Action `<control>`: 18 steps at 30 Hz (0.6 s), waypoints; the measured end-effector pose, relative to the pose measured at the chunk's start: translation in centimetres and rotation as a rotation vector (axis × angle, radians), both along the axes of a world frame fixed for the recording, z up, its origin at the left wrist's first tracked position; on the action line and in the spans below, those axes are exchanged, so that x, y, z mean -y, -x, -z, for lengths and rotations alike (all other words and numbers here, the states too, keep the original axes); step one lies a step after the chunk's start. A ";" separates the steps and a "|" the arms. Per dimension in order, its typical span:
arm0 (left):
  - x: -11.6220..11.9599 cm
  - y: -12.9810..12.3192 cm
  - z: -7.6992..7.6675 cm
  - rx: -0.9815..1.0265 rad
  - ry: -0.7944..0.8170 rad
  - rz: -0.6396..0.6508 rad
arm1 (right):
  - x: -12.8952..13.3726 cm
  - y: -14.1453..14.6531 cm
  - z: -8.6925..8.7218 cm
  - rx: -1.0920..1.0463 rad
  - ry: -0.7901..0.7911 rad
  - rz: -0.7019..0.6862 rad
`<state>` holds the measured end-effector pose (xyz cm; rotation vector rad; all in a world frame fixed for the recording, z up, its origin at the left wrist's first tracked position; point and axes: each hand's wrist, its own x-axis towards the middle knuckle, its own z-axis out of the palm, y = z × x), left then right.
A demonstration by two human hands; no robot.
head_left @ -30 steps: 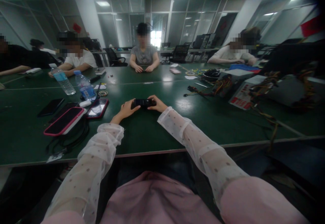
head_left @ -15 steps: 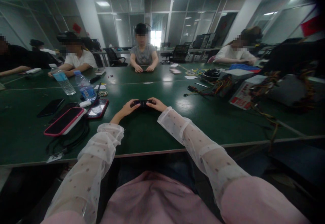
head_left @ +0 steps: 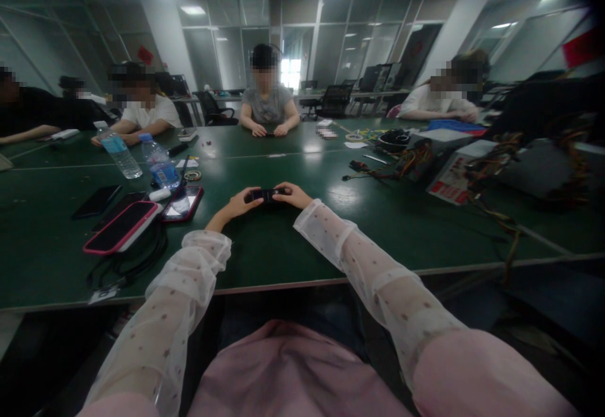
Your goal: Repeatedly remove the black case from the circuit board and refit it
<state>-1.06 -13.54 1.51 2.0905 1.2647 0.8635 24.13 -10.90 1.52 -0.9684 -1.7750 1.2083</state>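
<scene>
A small black device (head_left: 268, 196), which looks like a phone held sideways, is between my two hands over the green table (head_left: 283, 247). My left hand (head_left: 242, 203) grips its left end, with the thumb on the front. At the right end my right hand (head_left: 293, 196) holds it the same way, thumb bent over its face. Fine detail on the device is too dark to make out. To the left lie a phone with a pink rim (head_left: 123, 227) and a phone in a red case (head_left: 183, 203).
Two bottles (head_left: 121, 152) (head_left: 159, 162) stand tilted in view at the left, near a black phone (head_left: 97, 201) and black cables (head_left: 137, 266). Metal boxes (head_left: 451, 174) with loose wires are at the right. Several people sit around the table, one person (head_left: 268, 105) directly opposite.
The view has shifted very slightly. My hands keep their hold on the black device, whose face seems tilted a little more towards me.
</scene>
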 end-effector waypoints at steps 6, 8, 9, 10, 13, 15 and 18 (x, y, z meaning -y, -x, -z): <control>0.6 -0.3 -0.6 0.023 0.042 -0.011 | 0.1 0.0 -0.1 -0.013 -0.007 -0.015; 0.8 -0.4 -0.8 0.031 0.055 -0.010 | 0.1 0.0 -0.1 -0.002 0.003 -0.015; 0.9 -0.4 -0.9 0.034 0.061 -0.009 | 0.1 -0.1 -0.2 0.001 0.008 -0.015; 1.0 -0.4 -1.0 0.038 0.066 -0.009 | 0.1 -0.1 -0.2 0.002 0.011 -0.014; 1.2 -0.6 -1.3 0.047 0.076 -0.012 | 0.1 0.0 -0.2 -0.001 0.011 -0.004; 1.3 -0.6 -1.4 0.049 0.079 -0.016 | 0.1 0.0 -0.2 0.007 0.008 0.010; 1.4 -0.7 -1.5 0.040 0.076 -0.025 | 0.1 0.0 -0.3 0.017 0.009 0.021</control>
